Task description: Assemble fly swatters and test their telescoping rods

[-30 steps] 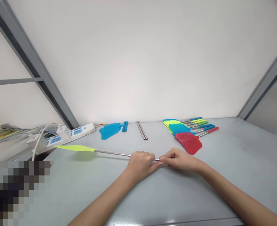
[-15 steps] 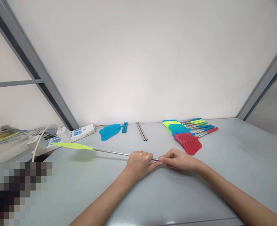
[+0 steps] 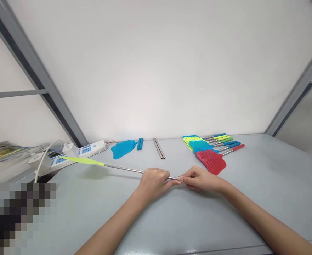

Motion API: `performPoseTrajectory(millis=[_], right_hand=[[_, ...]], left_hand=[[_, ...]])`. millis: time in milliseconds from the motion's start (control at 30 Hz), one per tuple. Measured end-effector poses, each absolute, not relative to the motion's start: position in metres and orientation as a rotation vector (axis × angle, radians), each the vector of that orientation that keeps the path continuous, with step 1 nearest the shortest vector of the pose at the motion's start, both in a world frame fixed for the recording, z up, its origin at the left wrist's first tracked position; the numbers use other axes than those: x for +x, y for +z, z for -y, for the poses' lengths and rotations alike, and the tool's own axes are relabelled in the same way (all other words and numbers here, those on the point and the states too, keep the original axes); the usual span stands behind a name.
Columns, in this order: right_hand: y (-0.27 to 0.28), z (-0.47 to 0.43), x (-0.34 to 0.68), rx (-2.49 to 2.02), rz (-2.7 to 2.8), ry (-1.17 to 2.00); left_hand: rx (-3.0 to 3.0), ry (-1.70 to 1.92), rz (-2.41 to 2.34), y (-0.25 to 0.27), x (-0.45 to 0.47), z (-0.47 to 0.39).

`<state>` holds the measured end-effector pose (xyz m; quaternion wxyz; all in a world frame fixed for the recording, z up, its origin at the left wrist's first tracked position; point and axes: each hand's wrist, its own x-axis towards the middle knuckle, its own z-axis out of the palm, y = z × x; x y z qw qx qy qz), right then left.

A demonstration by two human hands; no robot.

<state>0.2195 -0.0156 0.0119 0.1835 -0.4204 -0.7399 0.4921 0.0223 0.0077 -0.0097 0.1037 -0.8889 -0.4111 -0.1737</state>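
Yellow-green head (image 3: 85,161): while its metal rod (image 3: 124,168) was gripped near the other end, the head was held out leftward above the tabletop (image 3: 118,216), its tip seen against the power strip (image 3: 93,148); whether the two touched could not be told
Left hand (image 3: 154,181): the rod was grasped from above, with the fingers wrapped around it
Right hand (image 3: 199,178): the rod's end was pinched between thumb and fingers, the very end being hidden
Metal tubes (image 3: 158,148): two were laid side by side near the wall, between the blue handles (image 3: 141,143) and the pile with the red swatter (image 3: 211,161)
Slip risk: the rod could be rolled or lost from the right hand if the fingertip pinch were loosened
Snag risk: the power strip or white cord (image 3: 43,159) could be caught if the long rod were swung left
Change at the rod: compared with one second earlier, the head was raised slightly, and more rod was bared between the hands
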Motion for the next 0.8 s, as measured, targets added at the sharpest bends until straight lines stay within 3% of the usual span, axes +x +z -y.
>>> performPoseTrajectory(millis=[800], right_hand=[[0.0197,0.0152,0.2274,-1.197,2.132,1.314]], left_hand=[[-2.645,-0.447,1.224,-0.0006,0.0174,-0.0113]])
